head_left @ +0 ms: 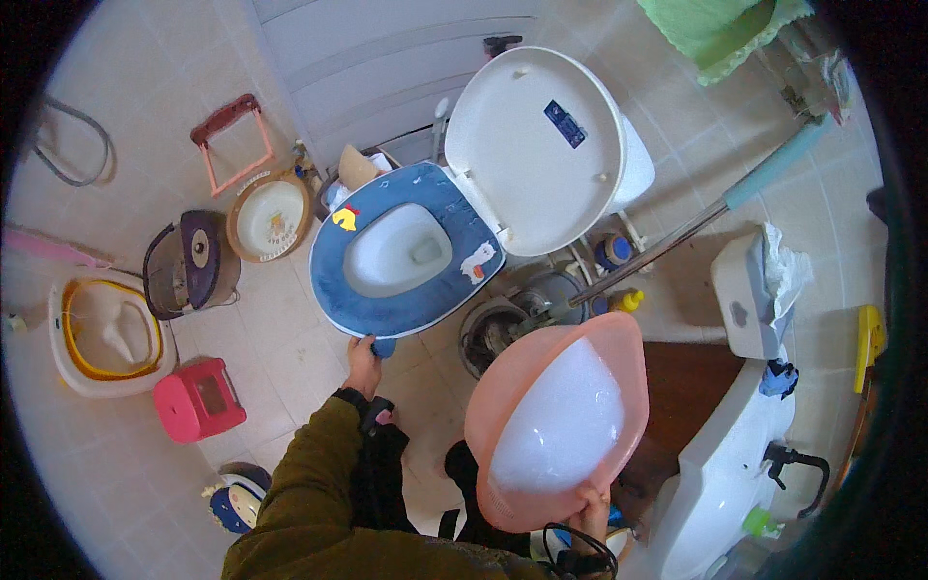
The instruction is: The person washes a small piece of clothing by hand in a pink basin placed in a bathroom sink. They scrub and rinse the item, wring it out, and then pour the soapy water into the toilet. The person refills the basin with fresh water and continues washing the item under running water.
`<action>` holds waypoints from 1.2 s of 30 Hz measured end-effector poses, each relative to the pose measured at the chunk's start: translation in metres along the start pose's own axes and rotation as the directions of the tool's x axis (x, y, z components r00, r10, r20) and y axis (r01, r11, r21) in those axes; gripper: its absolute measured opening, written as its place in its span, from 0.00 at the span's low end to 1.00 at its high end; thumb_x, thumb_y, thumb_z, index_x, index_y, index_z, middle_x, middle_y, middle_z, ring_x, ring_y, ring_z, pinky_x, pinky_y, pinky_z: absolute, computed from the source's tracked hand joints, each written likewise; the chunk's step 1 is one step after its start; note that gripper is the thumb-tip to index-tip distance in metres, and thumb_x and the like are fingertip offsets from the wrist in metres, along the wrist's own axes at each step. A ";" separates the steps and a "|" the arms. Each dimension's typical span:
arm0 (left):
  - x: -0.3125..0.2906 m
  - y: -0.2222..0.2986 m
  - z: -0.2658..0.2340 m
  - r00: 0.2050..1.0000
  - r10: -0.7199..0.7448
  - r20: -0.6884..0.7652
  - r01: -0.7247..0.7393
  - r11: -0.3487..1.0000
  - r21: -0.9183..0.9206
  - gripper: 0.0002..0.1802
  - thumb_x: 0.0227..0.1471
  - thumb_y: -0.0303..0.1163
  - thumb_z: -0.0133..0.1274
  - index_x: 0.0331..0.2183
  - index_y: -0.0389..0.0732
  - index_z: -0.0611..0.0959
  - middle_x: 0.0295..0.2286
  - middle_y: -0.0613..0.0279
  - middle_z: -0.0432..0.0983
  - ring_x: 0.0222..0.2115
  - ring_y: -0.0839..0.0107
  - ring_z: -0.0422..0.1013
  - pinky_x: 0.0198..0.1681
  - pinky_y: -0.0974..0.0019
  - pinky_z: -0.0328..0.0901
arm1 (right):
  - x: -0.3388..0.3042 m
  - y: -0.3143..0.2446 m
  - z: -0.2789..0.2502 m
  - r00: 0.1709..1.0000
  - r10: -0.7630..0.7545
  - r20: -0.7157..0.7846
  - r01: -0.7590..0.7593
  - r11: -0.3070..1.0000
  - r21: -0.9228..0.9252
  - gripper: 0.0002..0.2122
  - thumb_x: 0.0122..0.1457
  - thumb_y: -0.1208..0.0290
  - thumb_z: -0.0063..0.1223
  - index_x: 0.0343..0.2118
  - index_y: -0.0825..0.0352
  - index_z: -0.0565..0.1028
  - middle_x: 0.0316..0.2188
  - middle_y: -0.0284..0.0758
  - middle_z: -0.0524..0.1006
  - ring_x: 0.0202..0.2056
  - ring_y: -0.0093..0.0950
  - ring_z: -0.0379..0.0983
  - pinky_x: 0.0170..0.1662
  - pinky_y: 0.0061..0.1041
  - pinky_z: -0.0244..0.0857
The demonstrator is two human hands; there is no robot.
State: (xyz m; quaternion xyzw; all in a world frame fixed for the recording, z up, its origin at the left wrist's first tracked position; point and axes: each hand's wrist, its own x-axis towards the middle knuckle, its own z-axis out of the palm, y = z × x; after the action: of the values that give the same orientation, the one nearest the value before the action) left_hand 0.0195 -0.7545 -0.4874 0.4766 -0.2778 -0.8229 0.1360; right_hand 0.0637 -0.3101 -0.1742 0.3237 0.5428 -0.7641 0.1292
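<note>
pink basin (633, 362) in the right hand (592, 509), blue seat cover (333, 280) at the left hand (363, 367)

the basin is tilted between the toilet (372, 259) and the sink (713, 474), white suds inside, its near rim gripped by the right hand. the left hand is drawn closed, holding the tab (384, 348) at the cover's front edge. the white lid (527, 159) stands raised, and a mop (667, 246) leans just beyond the basin

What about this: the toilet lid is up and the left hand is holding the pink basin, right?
Not quite: the head view shows the right hand holding the pink basin, not the left. The toilet lid is indeed up.
</note>
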 end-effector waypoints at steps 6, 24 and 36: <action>-0.063 0.039 0.056 0.980 0.185 -0.070 -0.178 0.980 0.091 0.21 0.53 0.22 0.50 0.50 0.41 0.72 0.42 0.59 0.73 0.40 0.67 0.70 0.44 0.63 0.66 | -0.015 -0.016 -0.016 0.996 0.021 -0.091 -0.026 0.998 -0.060 0.27 0.47 0.78 0.53 0.55 0.68 0.67 0.41 0.35 0.74 0.43 0.32 0.73 0.47 0.35 0.71; -0.196 0.090 0.370 0.577 -0.006 0.817 -0.587 0.693 0.419 0.40 0.60 0.26 0.46 0.68 0.44 0.47 0.68 0.57 0.44 0.68 0.63 0.41 0.67 0.62 0.42 | -0.055 -0.036 -0.055 0.997 0.055 0.057 -0.061 0.990 0.125 0.22 0.51 0.85 0.49 0.52 0.69 0.67 0.38 0.36 0.76 0.37 0.33 0.76 0.42 0.37 0.75; -0.179 0.079 0.421 0.527 -0.072 0.847 -0.686 0.552 0.474 0.39 0.60 0.36 0.52 0.67 0.41 0.55 0.64 0.58 0.57 0.60 0.67 0.58 0.60 0.67 0.56 | -0.050 -0.031 -0.028 0.995 0.065 0.076 -0.074 0.990 0.121 0.21 0.52 0.83 0.51 0.51 0.69 0.70 0.41 0.34 0.74 0.43 0.31 0.74 0.47 0.34 0.72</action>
State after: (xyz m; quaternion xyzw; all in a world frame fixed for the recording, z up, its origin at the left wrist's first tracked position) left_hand -0.2547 -0.5926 -0.1496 0.0012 -0.7202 -0.6913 -0.0579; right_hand 0.0947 -0.2809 -0.1248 0.3221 0.4777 -0.8026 0.1549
